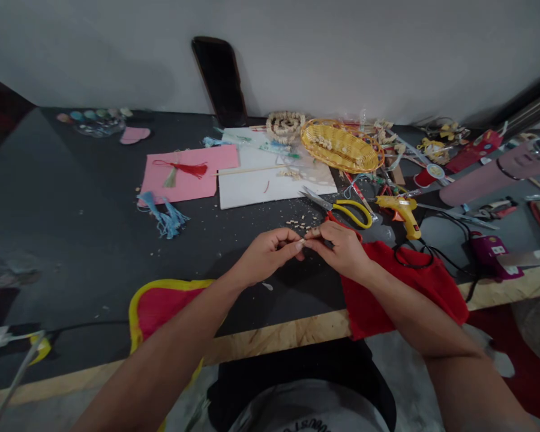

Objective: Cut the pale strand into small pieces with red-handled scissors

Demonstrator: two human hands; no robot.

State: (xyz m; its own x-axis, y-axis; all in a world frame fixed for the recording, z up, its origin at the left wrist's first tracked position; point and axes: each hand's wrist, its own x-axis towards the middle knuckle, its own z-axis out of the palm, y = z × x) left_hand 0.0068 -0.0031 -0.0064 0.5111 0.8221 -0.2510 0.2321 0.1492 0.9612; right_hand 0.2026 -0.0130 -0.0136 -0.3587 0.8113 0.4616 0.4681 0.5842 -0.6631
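My left hand (279, 251) and my right hand (339, 247) meet over the dark table, fingertips pinched together. Between them is a small pale piece, mostly hidden by the fingers and too small to name. Just beyond the fingers lie several tiny beige pieces (296, 223) among pale crumbs. Yellow-handled scissors (351, 213) rest past my right hand, blades pointing to the upper left. Under my right forearm is a red cloth (400, 282). A pink and yellow-edged cloth (162, 309) lies partly beneath my left forearm.
A yellow glue gun (400, 213) with a black cord, a thread spool (429, 175) and a pink bottle (486, 177) stand to the right. Behind are a wicker basket (337, 147), white board (238, 189), pink paper (184, 189), blue tassels (166, 221) and a leaning phone (220, 81).
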